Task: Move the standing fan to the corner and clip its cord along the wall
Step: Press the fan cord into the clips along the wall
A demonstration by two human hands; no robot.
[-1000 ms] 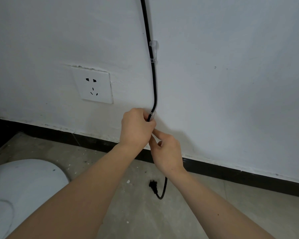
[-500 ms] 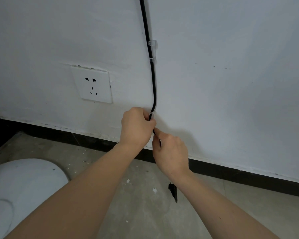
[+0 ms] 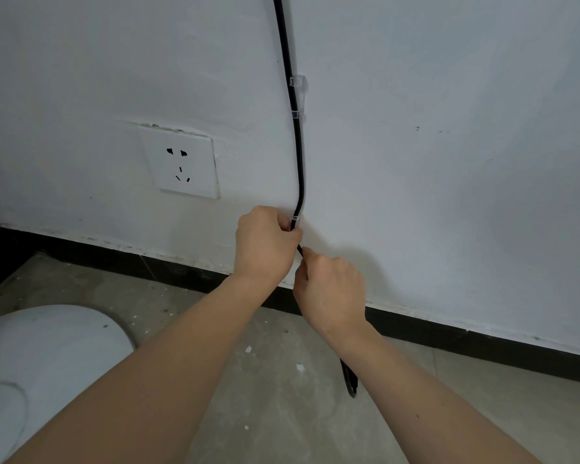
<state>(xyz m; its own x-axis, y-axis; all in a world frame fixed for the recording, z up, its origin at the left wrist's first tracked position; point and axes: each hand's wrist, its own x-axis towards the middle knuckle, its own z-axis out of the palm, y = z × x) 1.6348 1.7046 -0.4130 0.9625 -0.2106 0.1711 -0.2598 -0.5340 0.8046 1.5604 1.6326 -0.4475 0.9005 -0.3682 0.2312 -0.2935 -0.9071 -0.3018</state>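
Cord: one, black, thin and round, smooth-jacketed, running down the white wall from the top edge and bending slightly left near the hands. Clips: two, clear plastic; upper clip gripping the cord against the wall; lower clip sitting just above the left hand. Left hand is closing its fingers around the cord at that lower clip. Right hand, just below, is pinching the cord between thumb and fingers. Plug: one, black, hanging below the right wrist, partly hidden. Fan base: one, white, round, smooth, resting on the speckled concrete floor at lower left. Socket plate: one, white, square, set in rough plaster. Skirting: black band lining the wall's foot
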